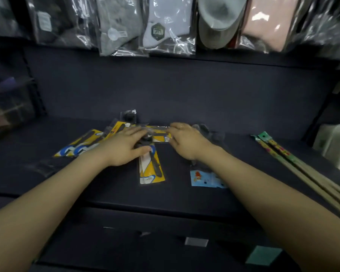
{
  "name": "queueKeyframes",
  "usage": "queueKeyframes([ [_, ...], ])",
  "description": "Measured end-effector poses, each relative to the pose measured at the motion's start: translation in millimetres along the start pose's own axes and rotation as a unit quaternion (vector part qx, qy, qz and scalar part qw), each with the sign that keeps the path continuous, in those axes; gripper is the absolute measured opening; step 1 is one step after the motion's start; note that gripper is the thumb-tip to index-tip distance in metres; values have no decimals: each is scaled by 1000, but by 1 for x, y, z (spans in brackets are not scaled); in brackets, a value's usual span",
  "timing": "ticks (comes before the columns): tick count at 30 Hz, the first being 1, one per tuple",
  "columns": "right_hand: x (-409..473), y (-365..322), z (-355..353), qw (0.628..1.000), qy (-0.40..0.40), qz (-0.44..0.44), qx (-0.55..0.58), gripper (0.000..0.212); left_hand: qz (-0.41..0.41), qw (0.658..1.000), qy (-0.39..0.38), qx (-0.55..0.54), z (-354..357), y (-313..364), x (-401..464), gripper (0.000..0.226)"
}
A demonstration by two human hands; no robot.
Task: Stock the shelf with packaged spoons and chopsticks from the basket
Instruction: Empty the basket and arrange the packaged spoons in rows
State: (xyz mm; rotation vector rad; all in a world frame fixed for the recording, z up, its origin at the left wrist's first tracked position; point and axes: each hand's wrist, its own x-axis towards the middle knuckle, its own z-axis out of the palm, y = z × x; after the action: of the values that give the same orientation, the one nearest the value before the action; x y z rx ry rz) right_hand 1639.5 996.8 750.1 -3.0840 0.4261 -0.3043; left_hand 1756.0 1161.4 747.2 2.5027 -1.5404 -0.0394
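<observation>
Reaching forward over a dark shelf [185, 107], two bare arms stretch from the bottom corners toward its middle. The left hand [124, 148] lies palm down with fingers fairly straight, resting across the top of a yellow spoon packet [150, 169] that points back toward the viewer; the hand hides the packet's upper end. The right hand [185, 140], a ring on one finger, sits just beside it, fingers bent over the end of a crosswise clear packet [157, 132] lying between the two hands; motion blur makes it unclear whether it truly grips that packet or only presses on it. The hands are close but do not touch. To the left, more yellow and blue spoon packets [81, 146] fan out on the shelf, partly covered by the left forearm. Under the right wrist lies a packet with a pale blue card [206, 178], its upper part hidden by the arm. At the far right, long chopstick packets [294, 163] with green headers run diagonally and are cut off by the frame edge. Hanging above, bagged socks [159, 26] in clear plastic are cropped at the top. A pale container [336, 146] at the right edge is too blurred to identify.
</observation>
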Motion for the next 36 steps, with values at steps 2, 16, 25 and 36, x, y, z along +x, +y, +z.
queueKeyframes([
  [2, 25, -13, 4, 998, -43, -18, 34, 49, -33, 999, -14, 39, -2, -14, -17, 79],
  [16, 63, -48, 30, 987, -116, 112, 19, 86, -204, 971, -123, 26, -21, -93, -44, 77],
  [25, 72, -104, 17, 996, 10, 54, 73, 67, -218, 970, -67, -79, -40, -119, -51, 84],
  [36, 102, -178, 40, 966, -169, -188, 49, 61, -182, 972, -49, -141, -46, -161, -108, 35],
])
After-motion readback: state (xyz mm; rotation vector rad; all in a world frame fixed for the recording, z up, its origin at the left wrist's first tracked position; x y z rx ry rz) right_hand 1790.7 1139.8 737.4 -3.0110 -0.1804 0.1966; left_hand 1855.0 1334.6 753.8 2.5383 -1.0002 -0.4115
